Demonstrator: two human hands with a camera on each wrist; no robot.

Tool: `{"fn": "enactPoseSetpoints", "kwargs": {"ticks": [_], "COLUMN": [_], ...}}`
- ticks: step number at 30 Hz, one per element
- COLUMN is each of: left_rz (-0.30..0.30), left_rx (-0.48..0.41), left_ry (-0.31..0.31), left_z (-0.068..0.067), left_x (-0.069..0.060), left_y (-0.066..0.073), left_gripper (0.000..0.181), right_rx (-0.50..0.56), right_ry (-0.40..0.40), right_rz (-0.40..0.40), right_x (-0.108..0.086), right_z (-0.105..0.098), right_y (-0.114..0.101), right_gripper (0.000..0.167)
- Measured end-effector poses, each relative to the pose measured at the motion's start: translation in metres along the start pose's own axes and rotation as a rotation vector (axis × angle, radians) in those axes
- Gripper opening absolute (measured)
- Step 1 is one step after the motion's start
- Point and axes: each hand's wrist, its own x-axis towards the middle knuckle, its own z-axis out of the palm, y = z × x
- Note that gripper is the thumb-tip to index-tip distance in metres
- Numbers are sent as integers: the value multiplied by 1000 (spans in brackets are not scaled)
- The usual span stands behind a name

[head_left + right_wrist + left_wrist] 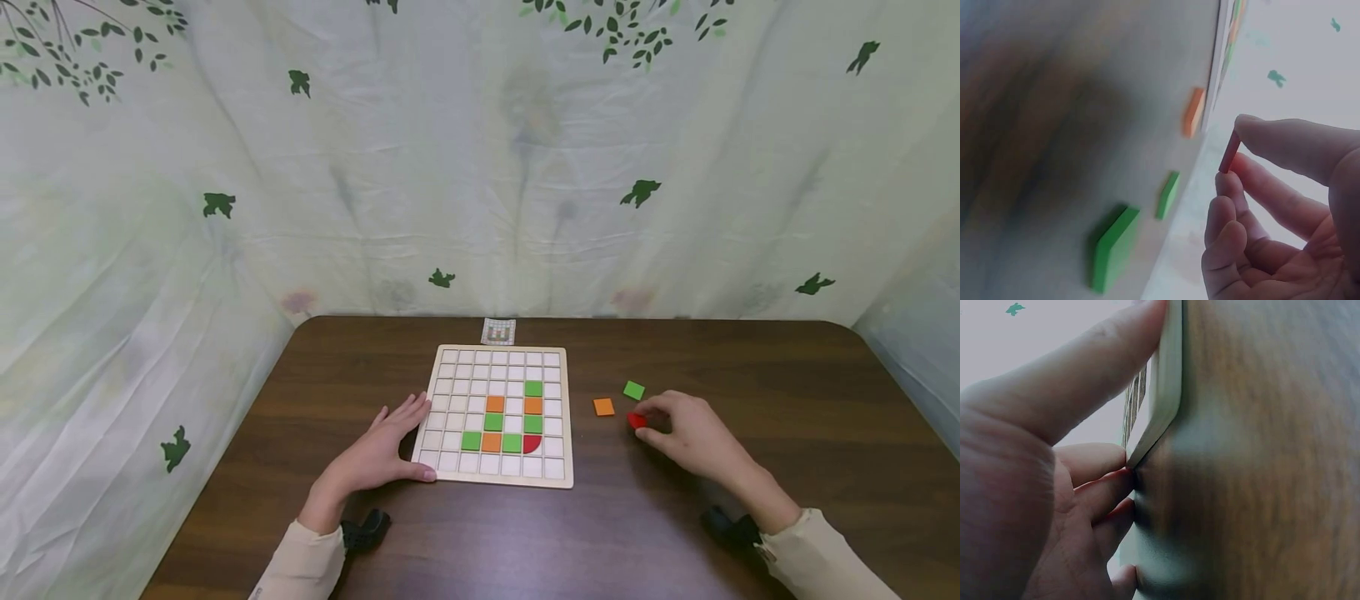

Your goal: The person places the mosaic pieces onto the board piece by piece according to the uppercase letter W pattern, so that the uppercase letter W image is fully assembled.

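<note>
Grid board [552, 425] flat on desk [450, 533], sides running away from the person, far end leaning slightly right. Left hand [384, 450] at the board's left side: fingers spread apart and fairly straight along that edge, thumb at the near-left corner.

Right hand [690, 429] right of the board, thumb and fingertips together, pinching a red tile [637, 421]. Right wrist view: red tile nearly edge-on, raised off the desk, long axis steep, upper end leaning toward the thumb. Full outline hidden by fingertips.

Cells of the board, seven by seven. Sixth column from left, far to near: green [533, 388], orange [533, 405], green [533, 424], red quarter-round [532, 444], curve facing near-right. Same row as the quarter-round, leftward: green [512, 442], orange [491, 442], green [471, 441]. Above that orange, column four: green [493, 422], then orange [495, 404].

Loose, right of the board: orange tile [603, 407], nearer; green tile [633, 390], farther out. Right wrist view adds a second green tile [1115, 250]. Printed card [498, 332] just beyond the board's far edge.
</note>
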Motion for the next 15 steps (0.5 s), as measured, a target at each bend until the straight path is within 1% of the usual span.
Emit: {"fn": "enactPoseSetpoints", "kwargs": {"ticks": [9,15], "left_rz": [-4,-6], "left_rx": [-1,3], "left_ry": [-2,-1], "left_z": [0,0], "left_x": [0,-1], "left_y": [1,2], "left_gripper": [110,110], "right_rx": [19,30], "right_ry": [-3,8], "right_rz": [-39,-107], "right_x": [9,14], "right_z": [12,26], "right_y": [-25,-37], "right_gripper": [23,22]}}
